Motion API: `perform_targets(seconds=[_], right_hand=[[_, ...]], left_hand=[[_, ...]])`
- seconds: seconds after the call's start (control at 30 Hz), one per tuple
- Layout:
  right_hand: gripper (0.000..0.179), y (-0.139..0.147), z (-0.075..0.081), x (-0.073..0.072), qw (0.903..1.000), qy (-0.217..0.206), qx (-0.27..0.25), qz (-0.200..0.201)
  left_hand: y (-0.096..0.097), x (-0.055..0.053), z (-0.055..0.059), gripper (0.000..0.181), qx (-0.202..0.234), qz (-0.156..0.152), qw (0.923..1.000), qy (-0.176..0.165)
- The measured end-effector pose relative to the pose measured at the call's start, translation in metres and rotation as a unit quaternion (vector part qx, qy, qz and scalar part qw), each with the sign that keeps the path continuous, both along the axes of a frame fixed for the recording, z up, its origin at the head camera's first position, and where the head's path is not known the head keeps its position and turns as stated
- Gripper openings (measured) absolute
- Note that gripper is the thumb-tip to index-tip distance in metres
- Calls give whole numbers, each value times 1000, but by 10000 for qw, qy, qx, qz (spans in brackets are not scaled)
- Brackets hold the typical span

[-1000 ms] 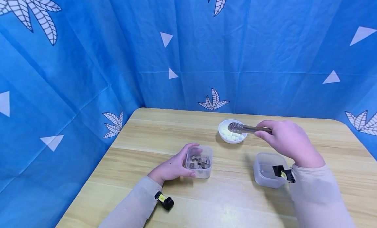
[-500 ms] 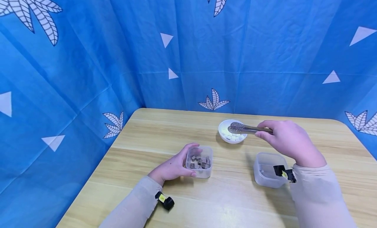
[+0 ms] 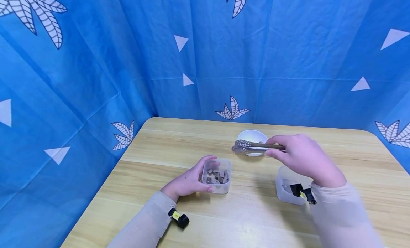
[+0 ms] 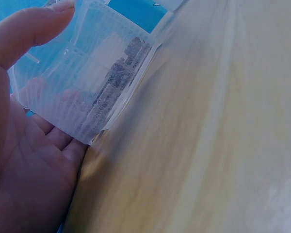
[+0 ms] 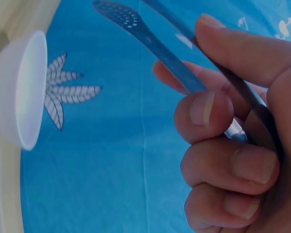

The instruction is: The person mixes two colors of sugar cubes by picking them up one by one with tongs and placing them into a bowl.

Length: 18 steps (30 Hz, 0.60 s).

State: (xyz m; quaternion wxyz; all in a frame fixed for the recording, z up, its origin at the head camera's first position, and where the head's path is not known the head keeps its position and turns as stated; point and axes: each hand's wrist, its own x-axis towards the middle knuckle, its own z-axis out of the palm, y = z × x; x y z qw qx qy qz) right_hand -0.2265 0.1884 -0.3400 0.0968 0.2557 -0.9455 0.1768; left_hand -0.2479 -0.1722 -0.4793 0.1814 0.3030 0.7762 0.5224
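Table (image 3: 179,137): pale wood-grain top with rounded far corners and a bright sheen toward the near edge.
Curtain (image 3: 211,59): blue cloth hanging behind the far edge, down along the left edge and past the right edge; soft folds, one long crease (image 3: 294,78) running across.
Leaf prints (image 3: 232,110): white with dark outlines; one just above the far edge, one beside the left edge near the far left corner, one beyond the right edge, others higher up.
Triangles (image 3: 180,42): pale, scattered over the cloth.
Spare tub (image 3: 282,192): cloudy plastic, upright on the table's right half, partly hidden.
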Motion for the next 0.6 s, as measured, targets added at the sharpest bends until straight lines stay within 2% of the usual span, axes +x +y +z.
perform_targets(seconds=[0.23,0.4,0.6], right_hand=[[22,-21,-8,3,9985,22,47,541],[28,-39,-14,6,9970,51,256,726],[26,-63,-22,9,9948,156,488,879]], left_hand=[[2,1,1,105,-63,47,10000,9],[2,2,3,104,-199,191,9996,-97],[2,2,3,105,-29,111,9997,-221]])
